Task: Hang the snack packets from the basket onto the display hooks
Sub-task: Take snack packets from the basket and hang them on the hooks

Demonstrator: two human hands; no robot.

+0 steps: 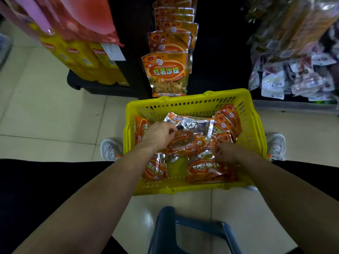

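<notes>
Snack packets (212, 171) are lying loose in the yellow basket (187, 103), which is sitting on the floor (55, 116). The left hand (158, 136) is curling its fingers round one orange packet (185, 143) atop the heap, its long axis running across the basket toward the right hand (228, 153). That hand is resting among the packets with fingers bent; whether it is pinching one I cannot tell. The hung packets (167, 70) are dangling straight ahead beyond the far rim, so the left hand, being nearer, is probably facing a lift up and forward.
</notes>
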